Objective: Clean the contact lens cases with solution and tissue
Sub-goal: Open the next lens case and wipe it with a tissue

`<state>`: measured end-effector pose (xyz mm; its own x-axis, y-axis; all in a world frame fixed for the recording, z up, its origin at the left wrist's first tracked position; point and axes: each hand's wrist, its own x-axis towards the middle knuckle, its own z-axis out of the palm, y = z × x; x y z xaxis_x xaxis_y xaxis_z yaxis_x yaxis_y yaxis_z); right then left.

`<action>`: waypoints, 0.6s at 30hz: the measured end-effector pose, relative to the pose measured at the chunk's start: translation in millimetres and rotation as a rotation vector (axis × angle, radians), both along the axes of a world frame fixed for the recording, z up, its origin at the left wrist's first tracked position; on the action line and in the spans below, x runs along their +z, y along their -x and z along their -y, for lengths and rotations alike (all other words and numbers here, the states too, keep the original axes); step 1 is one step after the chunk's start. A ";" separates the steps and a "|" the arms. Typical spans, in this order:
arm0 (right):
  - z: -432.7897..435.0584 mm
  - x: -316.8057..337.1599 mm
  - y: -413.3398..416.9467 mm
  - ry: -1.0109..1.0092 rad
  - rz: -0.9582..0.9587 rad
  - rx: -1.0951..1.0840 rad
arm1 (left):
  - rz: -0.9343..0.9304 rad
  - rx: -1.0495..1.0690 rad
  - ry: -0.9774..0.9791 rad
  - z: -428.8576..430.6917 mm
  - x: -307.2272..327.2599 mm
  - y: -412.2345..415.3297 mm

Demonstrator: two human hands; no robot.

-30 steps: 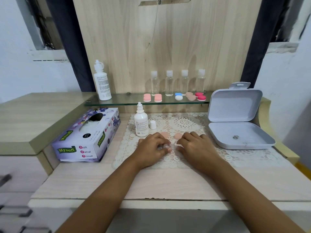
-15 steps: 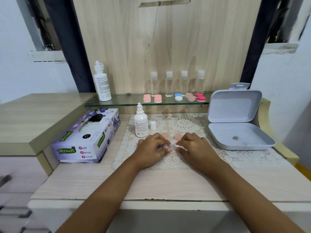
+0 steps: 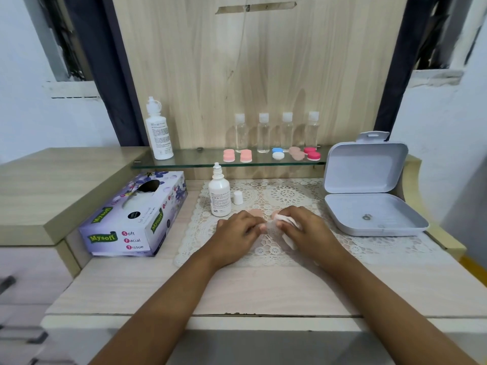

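On the lace mat [image 3: 287, 193], my left hand [image 3: 237, 229] and my right hand [image 3: 307, 227] meet, fingers curled. My right hand grips a folded white tissue [image 3: 286, 222]. Between the fingertips lies a small clear lens case [image 3: 268, 227] that my left hand pinches. Two beige caps [image 3: 255, 213] lie just behind the hands. An uncapped small solution bottle [image 3: 219, 194] stands left of them, its white cap [image 3: 238, 197] beside it. The tissue box [image 3: 134, 214] lies at the left.
A glass shelf [image 3: 200, 158] carries a taller solution bottle [image 3: 158, 130], several clear bottles [image 3: 263, 133] and several coloured lens cases [image 3: 278, 154]. An open grey plastic box [image 3: 369, 191] sits at the right. A raised wooden ledge [image 3: 52, 185] stands behind the tissue box.
My right hand has turned and lifted slightly, so the white tissue in it now shows at its fingertips. My left hand has stayed in place.
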<state>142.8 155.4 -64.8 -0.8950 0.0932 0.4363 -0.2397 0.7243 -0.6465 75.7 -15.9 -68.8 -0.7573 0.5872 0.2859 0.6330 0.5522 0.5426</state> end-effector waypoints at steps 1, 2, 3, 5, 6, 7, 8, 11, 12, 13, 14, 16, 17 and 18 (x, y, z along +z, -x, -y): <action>1.3 2.3 0.1 0.074 0.020 0.004 | 0.013 -0.006 -0.019 0.0 0.2 -0.1; 2.7 4.5 -0.2 0.155 0.033 0.014 | 0.028 -0.007 -0.047 0.0 0.4 -0.2; 3.7 6.0 -0.1 0.225 0.033 0.024 | 0.046 -0.010 -0.089 -0.3 0.8 0.1; 2.9 6.4 0.2 0.322 0.016 0.038 | 0.095 -0.014 -0.200 -0.6 3.2 -1.5; 2.1 6.4 -0.2 0.359 0.016 0.043 | 0.115 -0.016 -0.258 -0.4 4.8 -3.1; 1.9 6.6 -0.4 0.390 0.017 0.043 | 0.126 -0.015 -0.311 -0.3 6.3 -4.7; 2.0 6.5 -0.5 0.432 0.019 0.041 | 0.132 -0.011 -0.349 -0.2 7.6 -6.0; 3.0 6.8 -0.5 0.498 0.001 0.003 | 0.101 -0.022 -0.402 -0.3 9.3 -8.4; 3.5 7.7 -0.8 0.488 -0.009 -0.024 | 0.090 -0.025 -0.408 -0.7 9.8 -9.2; 3.3 7.8 -0.4 0.486 -0.016 -0.049 | 0.089 -0.029 -0.418 -1.1 10.0 -9.5; 2.9 7.7 0.1 0.493 -0.017 -0.070 | 0.095 -0.036 -0.424 -1.4 10.0 -10.3; 2.9 8.1 0.5 0.517 -0.013 -0.098 | 0.106 -0.063 -0.414 -1.9 8.9 -11.6; 3.5 8.1 0.4 0.525 -0.013 -0.107 | 0.090 -0.076 -0.395 -2.0 7.7 -11.4; 3.9 7.5 0.4 0.514 -0.015 -0.119 | 0.060 -0.085 -0.374 -2.2 6.5 -10.1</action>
